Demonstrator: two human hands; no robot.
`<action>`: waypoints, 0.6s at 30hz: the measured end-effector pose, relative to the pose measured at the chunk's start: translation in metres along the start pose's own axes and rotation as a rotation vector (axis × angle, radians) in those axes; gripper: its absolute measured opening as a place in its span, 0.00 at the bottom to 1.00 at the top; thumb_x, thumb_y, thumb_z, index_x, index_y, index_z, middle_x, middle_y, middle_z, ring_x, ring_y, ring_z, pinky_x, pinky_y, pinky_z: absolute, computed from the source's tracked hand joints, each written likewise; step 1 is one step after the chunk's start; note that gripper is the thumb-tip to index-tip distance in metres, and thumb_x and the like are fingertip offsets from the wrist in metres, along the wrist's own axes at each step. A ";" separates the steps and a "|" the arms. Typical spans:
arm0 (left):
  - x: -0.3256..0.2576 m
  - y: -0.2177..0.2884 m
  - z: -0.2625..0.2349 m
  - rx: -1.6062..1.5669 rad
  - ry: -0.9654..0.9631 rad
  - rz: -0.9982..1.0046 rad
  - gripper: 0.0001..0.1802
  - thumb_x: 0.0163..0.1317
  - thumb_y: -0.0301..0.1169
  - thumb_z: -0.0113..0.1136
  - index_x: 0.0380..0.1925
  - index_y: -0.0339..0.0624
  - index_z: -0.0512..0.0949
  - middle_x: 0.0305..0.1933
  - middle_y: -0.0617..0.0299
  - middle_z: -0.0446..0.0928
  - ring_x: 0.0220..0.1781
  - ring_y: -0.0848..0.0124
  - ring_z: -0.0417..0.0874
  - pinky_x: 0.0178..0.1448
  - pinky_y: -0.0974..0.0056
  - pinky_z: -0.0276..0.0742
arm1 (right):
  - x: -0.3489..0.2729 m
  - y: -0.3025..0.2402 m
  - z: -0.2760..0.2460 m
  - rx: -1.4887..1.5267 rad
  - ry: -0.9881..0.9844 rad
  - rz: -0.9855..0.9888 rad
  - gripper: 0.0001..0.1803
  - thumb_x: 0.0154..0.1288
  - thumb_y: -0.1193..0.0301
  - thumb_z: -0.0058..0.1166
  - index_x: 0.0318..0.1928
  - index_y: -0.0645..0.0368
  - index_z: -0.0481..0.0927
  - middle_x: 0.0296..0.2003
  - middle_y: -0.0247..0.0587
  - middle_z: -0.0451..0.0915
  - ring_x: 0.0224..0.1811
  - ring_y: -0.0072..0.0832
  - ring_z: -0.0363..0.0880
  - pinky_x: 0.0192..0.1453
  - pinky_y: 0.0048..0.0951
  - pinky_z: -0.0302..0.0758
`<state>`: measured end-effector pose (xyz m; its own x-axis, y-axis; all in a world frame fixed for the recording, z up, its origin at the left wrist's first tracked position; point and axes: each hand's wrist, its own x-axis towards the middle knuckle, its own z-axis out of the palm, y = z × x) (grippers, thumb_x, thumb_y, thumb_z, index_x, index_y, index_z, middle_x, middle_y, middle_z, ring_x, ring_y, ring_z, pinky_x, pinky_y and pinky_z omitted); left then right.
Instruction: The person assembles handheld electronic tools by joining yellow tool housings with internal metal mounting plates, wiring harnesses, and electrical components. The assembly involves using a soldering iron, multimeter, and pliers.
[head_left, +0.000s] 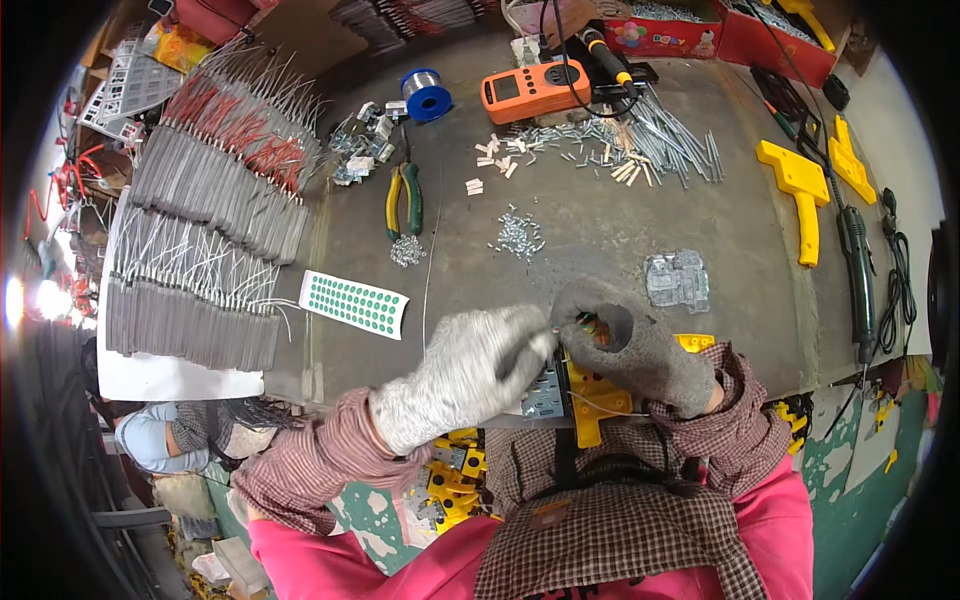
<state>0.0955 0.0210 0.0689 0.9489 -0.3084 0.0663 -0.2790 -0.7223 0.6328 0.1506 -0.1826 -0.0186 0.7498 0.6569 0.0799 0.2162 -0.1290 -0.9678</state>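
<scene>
My left hand (465,375), in a pale grey glove, is slightly blurred. Its thumb and fingers are pinched together close to my right hand's fingertips; what lies between them, if anything, is hidden. My right hand (640,345), in a darker grey glove, curls around a yellow plastic housing (595,395) at the table's near edge. Small coloured parts (590,322) show in the opening between its fingers. A grey metal plate (543,398) sits just beneath both hands, partly covered by them. Beyond the right hand lies a stack of clear plastic pieces (677,281).
Bundles of grey strips with wires (200,190) fill the left. Around the table lie a green-dotted label sheet (353,304), pliers (404,195), a solder spool (426,95), an orange multimeter (535,92), screws (518,235), metal rods (670,140), yellow housings (798,195) and an electric screwdriver (857,270).
</scene>
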 end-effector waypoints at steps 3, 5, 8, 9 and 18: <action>0.010 -0.003 -0.013 -0.890 -0.395 -0.758 0.17 0.72 0.39 0.52 0.28 0.38 0.76 0.20 0.63 0.74 0.19 0.75 0.73 0.28 0.65 0.74 | 0.004 -0.011 -0.003 -0.072 0.047 -0.027 0.17 0.64 0.65 0.64 0.50 0.60 0.81 0.48 0.51 0.82 0.48 0.45 0.83 0.54 0.36 0.80; 0.008 -0.004 -0.010 -0.287 -0.246 -0.355 0.16 0.69 0.41 0.56 0.28 0.41 0.76 0.22 0.62 0.75 0.20 0.69 0.74 0.30 0.64 0.76 | 0.003 -0.004 -0.003 -0.053 0.054 -0.071 0.16 0.64 0.66 0.63 0.49 0.61 0.82 0.47 0.52 0.82 0.47 0.45 0.84 0.53 0.36 0.80; 0.005 -0.014 -0.012 0.746 -0.065 0.462 0.15 0.53 0.41 0.66 0.35 0.44 0.77 0.32 0.60 0.78 0.29 0.61 0.80 0.33 0.59 0.79 | 0.005 -0.012 -0.001 0.031 0.016 -0.055 0.11 0.64 0.71 0.59 0.45 0.62 0.80 0.43 0.46 0.79 0.44 0.35 0.80 0.51 0.32 0.76; 0.005 -0.014 -0.011 0.603 -0.106 0.394 0.13 0.56 0.39 0.63 0.35 0.44 0.76 0.31 0.62 0.76 0.29 0.64 0.78 0.34 0.60 0.77 | 0.005 -0.017 -0.002 0.084 -0.016 0.004 0.08 0.64 0.76 0.55 0.42 0.63 0.78 0.40 0.40 0.77 0.43 0.26 0.76 0.51 0.28 0.73; 0.002 -0.010 0.019 -0.088 0.153 -0.039 0.13 0.73 0.38 0.54 0.37 0.38 0.74 0.32 0.58 0.73 0.32 0.66 0.75 0.38 0.60 0.71 | 0.009 -0.024 -0.007 0.134 -0.021 0.004 0.11 0.68 0.70 0.59 0.45 0.64 0.80 0.41 0.40 0.78 0.44 0.25 0.77 0.51 0.27 0.73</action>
<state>0.0971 0.0158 0.0482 0.9720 -0.1788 0.1524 -0.2338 -0.6731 0.7016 0.1571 -0.1790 0.0068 0.7371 0.6719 0.0727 0.1267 -0.0318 -0.9914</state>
